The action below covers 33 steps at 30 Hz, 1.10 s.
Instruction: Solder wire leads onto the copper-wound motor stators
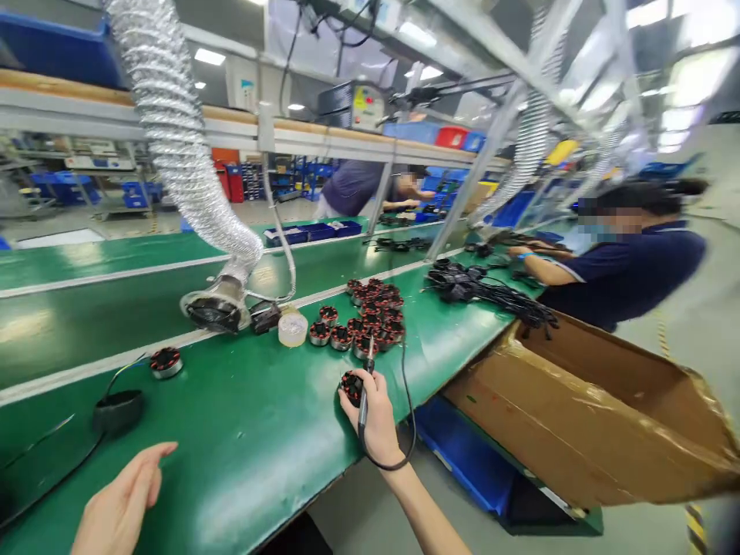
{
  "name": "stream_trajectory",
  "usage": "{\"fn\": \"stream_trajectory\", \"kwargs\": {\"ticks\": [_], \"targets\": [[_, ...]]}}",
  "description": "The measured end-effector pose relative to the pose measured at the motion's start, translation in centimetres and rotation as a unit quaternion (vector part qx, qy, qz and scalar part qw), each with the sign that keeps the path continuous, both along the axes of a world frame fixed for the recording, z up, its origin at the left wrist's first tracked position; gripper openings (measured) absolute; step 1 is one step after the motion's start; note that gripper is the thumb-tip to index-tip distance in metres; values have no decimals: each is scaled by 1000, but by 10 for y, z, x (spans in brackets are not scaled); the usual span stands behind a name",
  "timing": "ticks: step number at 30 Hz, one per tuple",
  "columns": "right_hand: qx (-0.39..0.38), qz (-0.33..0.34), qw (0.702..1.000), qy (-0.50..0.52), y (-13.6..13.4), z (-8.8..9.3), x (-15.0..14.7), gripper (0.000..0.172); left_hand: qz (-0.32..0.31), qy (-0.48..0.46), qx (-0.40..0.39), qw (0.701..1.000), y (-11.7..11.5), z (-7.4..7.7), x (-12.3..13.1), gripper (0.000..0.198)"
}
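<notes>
My right hand point(380, 420) grips a pen-shaped soldering iron point(364, 408), its tip pointing up and away from me. The same hand's fingers also hold a motor stator point(350, 388), black with red windings, just above the green bench. A cord loops from the iron around the wrist. Beyond it stands a cluster of similar stators point(373, 312). My left hand point(124, 493) is open over the bench at the lower left, index finger stretched out and nothing in it. Nearest to it is a black cup-shaped part point(118, 414) with a cable and thin wires. One lone stator point(166, 363) sits behind that part.
A silver exhaust duct point(173, 131) hangs down to a dark nozzle point(213, 307). Beside it is a whitish round tub point(292, 329). Black cable bundles point(479, 289) lie at the right, above a cardboard box point(555, 401). A co-worker point(630, 266) sits beyond; another stands across the bench.
</notes>
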State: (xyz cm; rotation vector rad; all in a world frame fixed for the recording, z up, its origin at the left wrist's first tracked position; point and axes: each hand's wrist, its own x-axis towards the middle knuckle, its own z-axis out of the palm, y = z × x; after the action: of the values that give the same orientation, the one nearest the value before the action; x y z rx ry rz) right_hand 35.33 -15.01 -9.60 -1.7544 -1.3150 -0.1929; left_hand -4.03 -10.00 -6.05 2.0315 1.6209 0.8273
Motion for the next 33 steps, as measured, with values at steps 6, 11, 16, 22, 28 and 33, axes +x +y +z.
{"fn": "stream_trajectory", "kwargs": {"ticks": [6,11,16,22,28,33], "targets": [[-66,286,952,88,18,11,-109,39,-45,-65,-73,994,3,12,32,48],[-111,476,866,107,46,29,-174,48,-16,-159,-117,980,19,13,24,56],[-130,575,806,55,74,45,-197,58,-9,-152,-110,982,31,11,-5,46],[-103,518,849,3,88,38,-200,56,-24,-100,-130,986,38,10,-23,57],[-93,551,829,9,89,33,-193,52,-51,-105,-162,980,43,19,-16,56],[-88,592,799,51,89,36,-185,46,-109,-96,-190,971,49,34,-4,50]]}}
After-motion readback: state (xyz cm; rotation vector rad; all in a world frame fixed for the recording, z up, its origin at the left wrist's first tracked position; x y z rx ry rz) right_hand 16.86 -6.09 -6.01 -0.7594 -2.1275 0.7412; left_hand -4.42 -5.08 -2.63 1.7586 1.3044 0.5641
